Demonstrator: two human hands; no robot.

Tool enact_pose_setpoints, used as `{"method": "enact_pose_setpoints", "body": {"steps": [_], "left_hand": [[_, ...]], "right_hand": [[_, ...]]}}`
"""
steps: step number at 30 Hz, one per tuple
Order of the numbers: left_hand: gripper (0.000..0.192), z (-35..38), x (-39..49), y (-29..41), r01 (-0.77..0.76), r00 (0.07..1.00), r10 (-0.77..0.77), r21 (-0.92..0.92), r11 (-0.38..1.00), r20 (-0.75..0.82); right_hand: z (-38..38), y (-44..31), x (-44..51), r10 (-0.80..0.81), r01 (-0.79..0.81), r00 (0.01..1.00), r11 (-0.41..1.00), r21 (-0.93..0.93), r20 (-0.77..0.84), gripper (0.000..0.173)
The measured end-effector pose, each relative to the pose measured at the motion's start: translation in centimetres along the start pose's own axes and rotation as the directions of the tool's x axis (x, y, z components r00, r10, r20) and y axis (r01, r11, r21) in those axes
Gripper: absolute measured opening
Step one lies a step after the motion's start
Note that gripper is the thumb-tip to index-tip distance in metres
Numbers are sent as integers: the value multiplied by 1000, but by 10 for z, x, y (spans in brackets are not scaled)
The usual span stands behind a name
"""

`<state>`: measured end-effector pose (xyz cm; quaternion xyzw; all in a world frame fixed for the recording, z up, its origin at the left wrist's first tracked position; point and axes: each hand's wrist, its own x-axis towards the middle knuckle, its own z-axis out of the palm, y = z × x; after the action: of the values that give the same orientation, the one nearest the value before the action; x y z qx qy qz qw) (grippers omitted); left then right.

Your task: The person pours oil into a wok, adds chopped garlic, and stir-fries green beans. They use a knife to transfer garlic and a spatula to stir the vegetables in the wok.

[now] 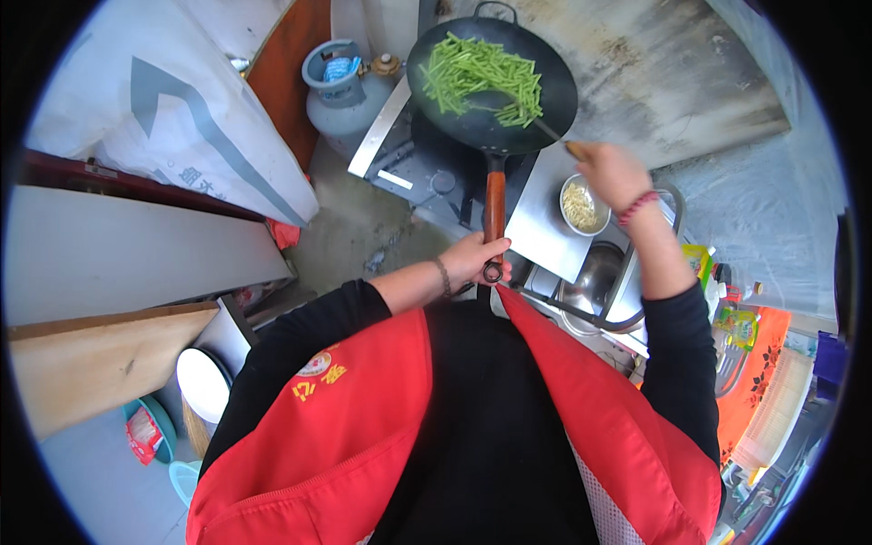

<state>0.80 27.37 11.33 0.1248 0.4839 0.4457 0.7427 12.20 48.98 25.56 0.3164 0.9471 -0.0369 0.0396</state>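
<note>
A black wok (443,126) with cut green vegetable stalks (477,71) in it sits over the gas stove (443,180). My left hand (477,259) grips the end of its wooden handle (495,204). Right of the wok, my right hand (610,170) is closed on the handle of a metal spatula (548,128), whose head is among the stalks and partly hidden by them. Below my right hand, a small metal bowl (601,221) of pale shredded food (579,206) rests on a steel surface (545,235).
A gas cylinder (347,102) stands left of the stove. A larger metal bowl (593,279) lies beyond a metal rail (623,279) at my right. Bottles and packets (739,327) stand farther right. A stained panel (654,68) rises behind the wok.
</note>
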Motion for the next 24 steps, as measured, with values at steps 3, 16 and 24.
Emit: {"method": "enact_pose_setpoints", "body": {"steps": [3,16,24], "left_hand": [[34,-13,1,-1,-1,990,7,-38,999,144],[35,-87,18,10,-187,979,203,401,897,2],[29,-142,5,-14,-69,909,247,463,884,-336]], "right_hand": [[-35,24,-11,191,-248,965,891,380,181,36],[-93,94,100,378,-515,801,831,212,465,22],[17,103,143,186,-623,755,502,600,628,23]]}}
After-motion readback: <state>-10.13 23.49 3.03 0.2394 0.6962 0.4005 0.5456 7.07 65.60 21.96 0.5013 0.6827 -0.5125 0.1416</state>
